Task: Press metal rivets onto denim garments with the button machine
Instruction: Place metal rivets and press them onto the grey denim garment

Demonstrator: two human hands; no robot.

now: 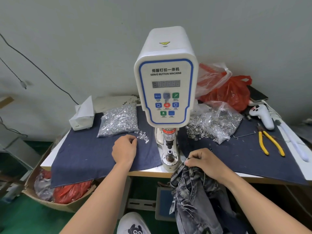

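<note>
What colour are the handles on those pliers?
Yellow. The pliers lie on the dark blue cloth right of the machine, seen clearly in the head view.

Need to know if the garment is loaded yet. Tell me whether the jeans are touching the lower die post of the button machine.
Apart. The head view shows the jeans gripped by the right hand at the table edge, with white machine base visible between them and the lower die post.
</note>
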